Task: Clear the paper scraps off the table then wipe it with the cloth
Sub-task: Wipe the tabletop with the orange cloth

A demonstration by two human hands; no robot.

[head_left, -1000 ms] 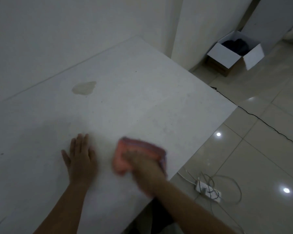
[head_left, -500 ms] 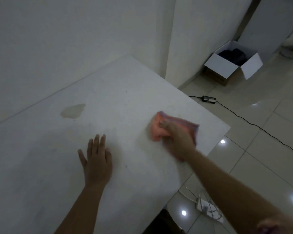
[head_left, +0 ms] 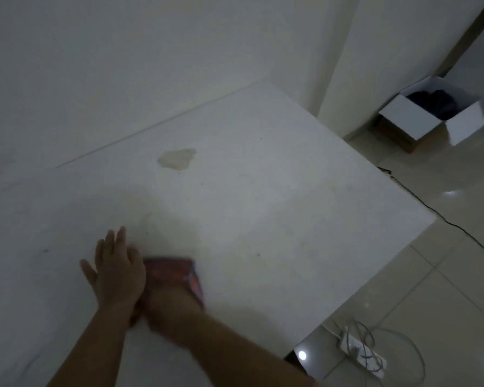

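Fingers of the left hand [head_left: 115,270] are laid out straight and flat on the white counter [head_left: 277,208], nothing held, forearm reaching in from the lower edge. Right beside it, touching, the right hand [head_left: 171,311] is pressed down on the pink cloth [head_left: 176,275] near the counter's front edge; motion blur hides whether its fingers are curled or flat. A tan stain [head_left: 176,160] is seen farther back.

Cloth [head_left: 176,277] on the table [head_left: 263,205], just right of the left hand [head_left: 118,272].

No legible text anywhere.
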